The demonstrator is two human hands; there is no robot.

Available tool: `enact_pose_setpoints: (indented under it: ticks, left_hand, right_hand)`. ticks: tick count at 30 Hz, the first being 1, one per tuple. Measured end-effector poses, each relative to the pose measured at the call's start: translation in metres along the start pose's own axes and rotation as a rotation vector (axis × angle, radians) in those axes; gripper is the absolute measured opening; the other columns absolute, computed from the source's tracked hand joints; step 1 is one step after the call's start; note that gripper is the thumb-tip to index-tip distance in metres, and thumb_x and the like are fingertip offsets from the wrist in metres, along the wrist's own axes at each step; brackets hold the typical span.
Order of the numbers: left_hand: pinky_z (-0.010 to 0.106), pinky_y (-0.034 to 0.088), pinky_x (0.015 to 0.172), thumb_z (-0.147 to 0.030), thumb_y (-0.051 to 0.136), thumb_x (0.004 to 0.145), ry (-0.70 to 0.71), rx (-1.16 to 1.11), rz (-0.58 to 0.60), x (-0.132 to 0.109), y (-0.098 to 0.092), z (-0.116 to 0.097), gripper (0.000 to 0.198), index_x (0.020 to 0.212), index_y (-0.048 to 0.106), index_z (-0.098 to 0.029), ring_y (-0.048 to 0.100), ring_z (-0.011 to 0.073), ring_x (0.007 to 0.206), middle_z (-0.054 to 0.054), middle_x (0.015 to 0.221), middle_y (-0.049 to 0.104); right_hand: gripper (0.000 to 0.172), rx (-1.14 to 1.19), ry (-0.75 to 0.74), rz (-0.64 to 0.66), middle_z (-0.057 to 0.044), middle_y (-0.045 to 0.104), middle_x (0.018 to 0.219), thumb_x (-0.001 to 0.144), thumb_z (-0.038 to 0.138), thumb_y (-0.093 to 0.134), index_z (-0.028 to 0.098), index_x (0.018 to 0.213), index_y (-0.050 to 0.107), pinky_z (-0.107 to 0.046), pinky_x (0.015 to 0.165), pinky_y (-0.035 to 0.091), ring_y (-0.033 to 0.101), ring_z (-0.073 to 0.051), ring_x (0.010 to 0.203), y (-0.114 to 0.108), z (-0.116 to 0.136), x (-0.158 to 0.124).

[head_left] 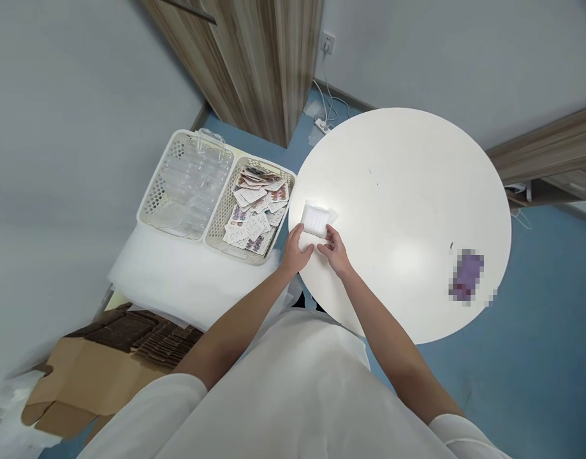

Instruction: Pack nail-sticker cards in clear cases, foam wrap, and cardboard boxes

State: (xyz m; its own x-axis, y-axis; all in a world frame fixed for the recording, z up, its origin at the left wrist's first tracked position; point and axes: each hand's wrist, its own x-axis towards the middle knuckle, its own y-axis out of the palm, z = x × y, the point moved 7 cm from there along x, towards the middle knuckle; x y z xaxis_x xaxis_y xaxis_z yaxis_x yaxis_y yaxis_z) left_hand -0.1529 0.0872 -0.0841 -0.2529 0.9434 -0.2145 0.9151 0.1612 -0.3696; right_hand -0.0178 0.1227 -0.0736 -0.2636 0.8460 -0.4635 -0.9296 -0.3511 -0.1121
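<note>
A small, flat, clear plastic box [315, 220] with a whitish inside lies near the left edge of the round white table [417, 172]. A transparent flap sticks out at its upper right. My left hand [295, 253] touches the box's lower left corner with its fingertips, its thumb held apart. At the lower right corner are the fingertips of my right hand [335, 252]; that thumb is also spread away and points inward. What the box contains is too faint to make out.
Left of the table, one white basket [146, 204] holds clear plastic boxes and another basket [216, 236] holds printed cards. White sheeting [163, 271] lies beneath them. An open cardboard box [89, 370] stands lower left. A blurred purple item [467, 275] lies on the table's right side.
</note>
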Motion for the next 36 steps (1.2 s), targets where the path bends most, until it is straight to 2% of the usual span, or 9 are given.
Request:
enact_pose_setpoints:
  ticks: [5,9,12,16,21,24,27,32,36]
  left_hand:
    - [0.038,0.035,0.095,-0.028,0.059,0.072,-0.059,-0.134,-0.007,-0.001,-0.004,0.001,0.08,0.135,0.011,-0.031,0.034,0.023,0.122,0.006,0.142,0.019]
    - [0.039,0.029,0.099,-0.028,0.06,0.072,-0.088,-0.236,-0.036,-0.011,-0.005,0.001,0.083,0.135,0.008,-0.031,0.027,0.0232,0.126,0.006,0.144,0.014]
    - [0.041,0.028,0.1,-0.029,0.061,0.071,-0.14,-0.281,-0.056,-0.03,-0.003,0.004,0.081,0.135,0.011,-0.029,0.024,0.0243,0.128,0.008,0.143,0.015]
    - [0.042,0.028,0.1,-0.029,0.061,0.071,-0.203,-0.31,-0.07,-0.064,0.005,0.006,0.073,0.133,0.021,-0.025,0.025,0.025,0.127,0.012,0.14,0.024]
    - [0.04,0.032,0.098,-0.032,0.059,0.073,-0.233,-0.24,-0.094,-0.106,0.017,0.0,0.062,0.127,0.033,-0.021,0.029,0.025,0.126,0.013,0.136,0.032]
    - [0.037,0.035,0.097,-0.036,0.056,0.074,-0.213,-0.163,-0.091,-0.13,0.017,-0.012,0.057,0.126,0.036,-0.02,0.034,0.0226,0.123,0.011,0.135,0.035]
    - [0.036,0.038,0.096,-0.039,0.056,0.074,-0.205,-0.127,-0.084,-0.153,0.008,-0.021,0.053,0.121,0.041,-0.019,0.041,0.0218,0.119,0.01,0.13,0.042]
    - [0.035,0.043,0.09,-0.041,0.055,0.074,-0.253,-0.145,-0.136,-0.189,-0.023,-0.025,0.05,0.116,0.046,-0.016,0.055,0.0208,0.102,0.013,0.119,0.052]
    - [0.035,0.044,0.087,-0.042,0.055,0.073,-0.248,-0.156,-0.21,-0.219,-0.052,-0.025,0.052,0.116,0.046,-0.015,0.058,0.0192,0.096,0.013,0.116,0.055]
  right_hand:
    - [0.067,0.107,-0.01,0.026,-0.001,0.031,0.136,0.068,0.036,0.058,0.031,0.129,0.03,-0.037,0.092,0.036,0.036,-0.021,0.117,-0.006,-0.006,-0.003]
    - [0.064,0.193,0.026,0.004,0.001,0.026,0.139,0.069,0.039,0.057,0.034,0.128,0.032,-0.038,0.094,0.035,0.037,-0.021,0.118,-0.02,-0.015,-0.016]
    - [0.062,0.229,0.049,0.018,0.0,0.025,0.14,0.069,0.04,0.057,0.034,0.126,0.034,-0.038,0.092,0.037,0.039,-0.022,0.116,-0.031,-0.019,-0.034]
    - [0.058,0.274,0.063,0.023,-0.002,0.028,0.139,0.068,0.041,0.058,0.033,0.123,0.039,-0.036,0.085,0.042,0.048,-0.021,0.109,-0.045,-0.022,-0.061]
    - [0.053,0.353,0.09,0.094,-0.007,0.049,0.122,0.069,0.042,0.056,0.028,0.118,0.043,-0.032,0.074,0.046,0.058,-0.018,0.088,-0.05,-0.03,-0.086]
    - [0.046,0.294,0.111,0.15,-0.008,0.058,0.106,0.068,0.041,0.056,0.021,0.109,0.049,-0.031,0.07,0.045,0.059,-0.016,0.078,-0.043,-0.038,-0.096]
    - [0.039,0.16,0.124,0.204,-0.007,0.061,0.095,0.066,0.04,0.057,0.019,0.099,0.054,-0.031,0.067,0.045,0.058,-0.015,0.072,-0.028,-0.044,-0.104]
    - [0.035,0.039,0.094,0.338,-0.007,0.062,0.088,0.066,0.041,0.056,0.018,0.093,0.055,-0.029,0.063,0.045,0.057,-0.014,0.067,0.009,-0.039,-0.115]
    - [0.035,-0.045,0.025,0.463,-0.006,0.061,0.087,0.067,0.04,0.055,0.018,0.093,0.054,-0.029,0.063,0.044,0.056,-0.014,0.066,0.045,-0.025,-0.124]
